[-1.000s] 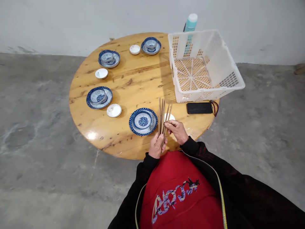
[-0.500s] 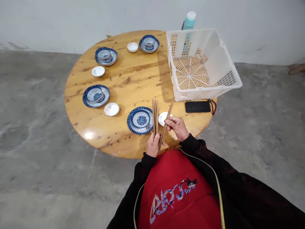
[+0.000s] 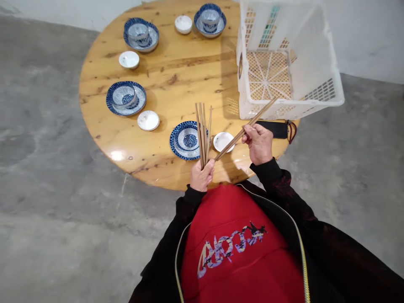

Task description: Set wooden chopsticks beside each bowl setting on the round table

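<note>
My left hand (image 3: 201,176) grips a bundle of several brown chopsticks (image 3: 202,132) upright at the near edge of the round wooden table (image 3: 176,84). My right hand (image 3: 259,143) holds a pair of chopsticks (image 3: 246,128) slanting up to the right, apart from the bundle. Just beyond the hands lie a blue-patterned plate (image 3: 188,140) with a smaller dish on it and a small white saucer (image 3: 223,141).
A white plastic basket (image 3: 285,63) stands on the table's right side, a black phone with a red strap (image 3: 280,128) in front of it. Three more blue plates with cups (image 3: 126,97) and white saucers (image 3: 148,120) sit around the table. Concrete floor surrounds it.
My right hand has pulled a pair of chopsticks out of the bundle and moved right. The camera has tilted down and nearer to the table.
</note>
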The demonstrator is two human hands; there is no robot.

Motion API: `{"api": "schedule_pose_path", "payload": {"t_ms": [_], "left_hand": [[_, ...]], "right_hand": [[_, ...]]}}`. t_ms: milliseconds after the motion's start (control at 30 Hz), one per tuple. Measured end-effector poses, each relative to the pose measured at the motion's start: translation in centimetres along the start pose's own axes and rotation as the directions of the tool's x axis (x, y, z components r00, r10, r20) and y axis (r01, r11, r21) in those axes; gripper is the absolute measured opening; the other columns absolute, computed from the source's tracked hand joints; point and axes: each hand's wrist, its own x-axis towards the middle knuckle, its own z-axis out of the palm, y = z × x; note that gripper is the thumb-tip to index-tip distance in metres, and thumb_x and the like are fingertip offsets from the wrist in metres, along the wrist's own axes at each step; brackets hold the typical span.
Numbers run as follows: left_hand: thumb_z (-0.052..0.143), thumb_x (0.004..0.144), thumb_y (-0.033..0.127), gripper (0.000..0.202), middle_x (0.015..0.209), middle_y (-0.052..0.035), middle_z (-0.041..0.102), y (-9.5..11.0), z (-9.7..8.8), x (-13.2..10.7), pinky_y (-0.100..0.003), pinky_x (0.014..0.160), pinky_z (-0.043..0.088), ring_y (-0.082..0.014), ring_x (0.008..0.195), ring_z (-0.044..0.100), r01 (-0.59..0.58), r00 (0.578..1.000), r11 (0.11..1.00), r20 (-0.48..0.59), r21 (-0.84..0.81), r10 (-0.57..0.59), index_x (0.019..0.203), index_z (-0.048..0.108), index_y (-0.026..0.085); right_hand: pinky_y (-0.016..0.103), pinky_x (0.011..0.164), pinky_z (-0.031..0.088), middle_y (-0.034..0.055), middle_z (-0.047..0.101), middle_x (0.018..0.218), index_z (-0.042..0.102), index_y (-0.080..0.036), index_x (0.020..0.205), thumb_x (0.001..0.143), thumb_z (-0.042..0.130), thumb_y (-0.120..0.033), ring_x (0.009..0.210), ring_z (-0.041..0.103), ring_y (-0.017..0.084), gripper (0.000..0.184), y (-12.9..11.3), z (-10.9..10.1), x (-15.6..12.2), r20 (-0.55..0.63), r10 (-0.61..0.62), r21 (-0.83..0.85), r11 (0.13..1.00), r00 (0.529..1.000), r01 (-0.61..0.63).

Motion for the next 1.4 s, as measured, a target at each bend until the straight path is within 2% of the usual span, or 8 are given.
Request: {"api": "schedule_pose_path", "payload": {"t_ms": [167, 333, 467, 633, 767, 933, 1267, 1400], "left_hand": [[0.077, 0.069, 0.049, 0.043, 0.064, 0.0038, 0.060, -0.2, -0.2, 0.4, -0.016, 0.028, 0.019, 0.0008, 0.030, 0.030, -0.042, 0.999, 0.999, -0.023, -0.005, 0.041, 0.085, 0.057, 0.015], [0.077, 0.067, 0.046, 0.042, 0.062, 0.0028, 0.063, -0.1, -0.1, 0.5, -0.017, 0.028, 0.019, -0.0002, 0.029, 0.030, 0.000, 0.998, 0.996, -0.065, 0.087, 0.005, 0.088, 0.059, 0.014], [0.076, 0.068, 0.048, 0.042, 0.057, 0.0024, 0.062, -0.6, -0.7, 0.6, -0.017, 0.030, 0.020, -0.0012, 0.029, 0.030, 0.013, 1.000, 0.983, -0.017, 0.183, -0.010, 0.085, 0.059, 0.014], [0.072, 0.073, 0.049, 0.041, 0.063, -0.0024, 0.068, -2.1, -1.9, 0.9, -0.018, 0.033, 0.023, -0.0011, 0.032, 0.031, -0.018, 0.999, 0.952, 0.051, 0.307, 0.003, 0.088, 0.063, 0.012], [0.070, 0.074, 0.051, 0.043, 0.067, -0.0050, 0.071, -2.9, -2.6, 1.2, -0.020, 0.038, 0.032, -0.0043, 0.036, 0.041, -0.052, 0.998, 0.923, 0.041, 0.381, 0.039, 0.089, 0.066, 0.012], [0.070, 0.073, 0.051, 0.042, 0.069, -0.0060, 0.072, -3.1, -2.6, 1.1, -0.021, 0.045, 0.041, -0.0094, 0.044, 0.054, -0.072, 0.997, 0.910, 0.034, 0.408, 0.064, 0.090, 0.067, 0.013], [0.069, 0.073, 0.049, 0.038, 0.067, -0.0052, 0.071, -3.0, -2.3, 0.9, -0.022, 0.048, 0.044, -0.0108, 0.047, 0.057, -0.079, 0.996, 0.896, 0.001, 0.438, 0.087, 0.088, 0.067, 0.014], [0.069, 0.074, 0.047, 0.035, 0.067, -0.0046, 0.071, -3.0, -2.3, 1.0, -0.023, 0.053, 0.047, -0.0126, 0.053, 0.061, -0.100, 0.993, 0.869, -0.005, 0.484, 0.117, 0.087, 0.067, 0.014]], "right_hand": [[0.018, 0.046, 0.042, -0.0053, 0.052, 0.053, 0.055, -0.017, 0.065, 0.076, 0.075, -0.040, 0.046, 0.048, 0.006, 0.032, 0.4, 0.2, -0.2, 0.020, 0.011, 0.006, 1.000, 1.000, -0.011], [0.019, 0.046, 0.040, -0.0040, 0.054, 0.050, 0.057, -0.017, 0.063, 0.073, 0.076, -0.043, 0.045, 0.048, 0.007, 0.034, 0.8, 0.6, -0.5, 0.053, 0.064, 0.011, 0.998, 0.997, -0.065], [0.021, 0.047, 0.040, -0.0028, 0.056, 0.049, 0.059, -0.016, 0.062, 0.071, 0.076, -0.045, 0.045, 0.047, 0.007, 0.034, 0.8, 0.7, -0.5, 0.145, 0.124, -0.007, 0.992, 0.982, -0.125], [0.021, 0.048, 0.039, -0.0028, 0.055, 0.049, 0.057, -0.017, 0.061, 0.066, 0.078, -0.047, 0.045, 0.048, 0.008, 0.037, 0.8, 0.6, -0.5, 0.220, 0.187, -0.011, 0.982, 0.958, -0.189], [0.022, 0.048, 0.039, -0.0028, 0.055, 0.049, 0.057, -0.017, 0.062, 0.065, 0.078, -0.048, 0.045, 0.048, 0.008, 0.038, 1.2, 0.5, -0.6, 0.226, 0.220, -0.017, 0.975, 0.949, -0.222], [0.022, 0.049, 0.040, -0.0023, 0.056, 0.049, 0.059, -0.017, 0.063, 0.065, 0.078, -0.049, 0.046, 0.049, 0.008, 0.038, 1.6, 0.4, -0.7, 0.232, 0.219, -0.026, 0.975, 0.948, -0.219], [0.022, 0.048, 0.042, -0.0014, 0.058, 0.050, 0.059, -0.016, 0.061, 0.064, 0.079, -0.049, 0.045, 0.050, 0.008, 0.039, 1.9, 0.2, -1.0, 0.233, 0.215, -0.006, 0.975, 0.948, -0.220], [0.021, 0.047, 0.042, -0.0009, 0.058, 0.049, 0.058, -0.017, 0.061, 0.064, 0.079, -0.051, 0.045, 0.052, 0.009, 0.040, 2.3, 0.4, -1.2, 0.175, 0.215, -0.028, 0.977, 0.961, -0.213]]}}
